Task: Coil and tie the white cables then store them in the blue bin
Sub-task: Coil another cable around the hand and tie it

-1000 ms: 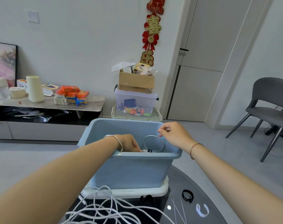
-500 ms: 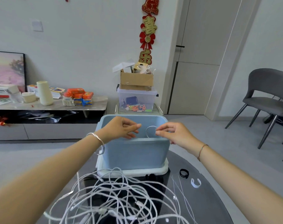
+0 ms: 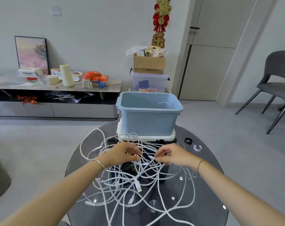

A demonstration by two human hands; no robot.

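**White cables (image 3: pixel 138 185): one in the blue bin (image 3: pixel 149 121), a big heap left**

White cables lie in a big messy heap on the round glass bench (image 3: pixel 208 190), right in front of the person. The strands loop over each other, and none in the heap is coiled or tied. The blue bin stands at the far side of the bench on a white lid (image 3: pixel 146 137), and the heap reaches up to it. Inside the bin, by the right wall, one small coil of white cable (image 3: pixel 165 105) shows. So it looks like one cable is put away and most of the job is not done yet.

Both hands are down in the far part of the heap, near each other. The right hand (image 3: pixel 172 154) pinches a thin strand between thumb and fingertips. The left hand (image 3: pixel 122 154) has its fingers bent down over the strands. I cannot tell if it has hold of one.

A black tie ring (image 3: pixel 188 141) and a white tie ring (image 3: pixel 197 147) lie on the bench just right of the bin. I think the next job is to pull one cable free, and that may be slow, since the strands are so tangled.
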